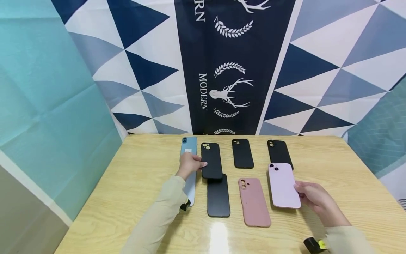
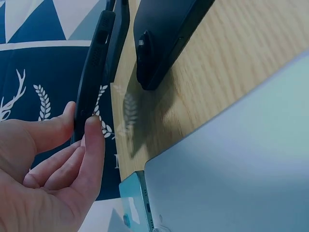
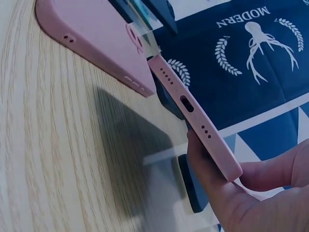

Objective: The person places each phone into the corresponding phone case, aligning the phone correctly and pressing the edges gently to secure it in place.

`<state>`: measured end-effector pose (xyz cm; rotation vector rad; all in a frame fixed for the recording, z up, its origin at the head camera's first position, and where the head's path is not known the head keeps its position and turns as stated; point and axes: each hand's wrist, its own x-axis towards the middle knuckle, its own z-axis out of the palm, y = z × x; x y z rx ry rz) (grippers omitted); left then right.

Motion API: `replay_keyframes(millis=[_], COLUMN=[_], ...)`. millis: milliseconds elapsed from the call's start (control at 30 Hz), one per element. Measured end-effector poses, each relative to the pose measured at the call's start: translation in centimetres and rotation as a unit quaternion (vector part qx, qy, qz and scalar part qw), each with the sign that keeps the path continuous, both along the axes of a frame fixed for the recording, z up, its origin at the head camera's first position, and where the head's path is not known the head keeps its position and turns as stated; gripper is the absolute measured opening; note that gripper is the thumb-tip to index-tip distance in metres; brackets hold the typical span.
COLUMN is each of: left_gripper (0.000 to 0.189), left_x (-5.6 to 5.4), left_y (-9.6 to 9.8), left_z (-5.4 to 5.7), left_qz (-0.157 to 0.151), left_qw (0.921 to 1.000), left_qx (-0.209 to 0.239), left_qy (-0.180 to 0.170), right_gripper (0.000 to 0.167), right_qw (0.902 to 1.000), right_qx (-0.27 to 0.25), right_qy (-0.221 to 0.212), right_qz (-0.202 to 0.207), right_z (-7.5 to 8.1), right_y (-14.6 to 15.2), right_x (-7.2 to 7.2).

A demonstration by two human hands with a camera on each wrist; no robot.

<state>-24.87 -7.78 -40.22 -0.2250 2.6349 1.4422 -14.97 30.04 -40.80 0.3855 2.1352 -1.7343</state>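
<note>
In the head view, my left hand [image 1: 189, 165] pinches the edge of a black phone case [image 1: 211, 162] with camera cutouts, raised over the table. In the left wrist view, the case [image 2: 91, 72] is seen edge-on between thumb and fingers of the left hand [image 2: 53, 169]. My right hand [image 1: 315, 197] grips a pale pink phone [image 1: 284, 185] by its right edge, tilted above the table. Its bottom edge, with a charging port, faces the right wrist view, where the phone [image 3: 195, 121] sits between thumb and fingers.
A blue phone [image 1: 191, 183] lies under the left wrist. A dark phone or case [image 1: 218, 197] is partly hidden by the held case. A dusty pink case [image 1: 254, 203] lies mid-table. Two black cases, one at back centre [image 1: 243, 153] and one behind the pink phone [image 1: 279, 151], lie on the wooden table [image 1: 133, 183].
</note>
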Motion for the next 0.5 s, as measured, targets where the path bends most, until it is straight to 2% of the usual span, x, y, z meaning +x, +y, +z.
replay_keyframes(millis=[233, 500], left_gripper=[0.029, 0.031], left_x=[1.3, 2.4], left_y=[-0.6, -0.8], left_z=[-0.2, -0.1], left_qz=[-0.007, -0.018], left_qw=[0.9997, 0.9997], left_qx=[-0.017, 0.008], left_qy=[0.014, 0.016], right_gripper=[0.053, 0.053], right_qw=[0.9999, 0.9989], right_qx=[-0.007, -0.041], right_qy=[-0.007, 0.003], right_qz=[-0.012, -0.025], right_z=[-0.2, -0.2], right_y=[-0.6, -0.3], right_x=[0.0, 0.1])
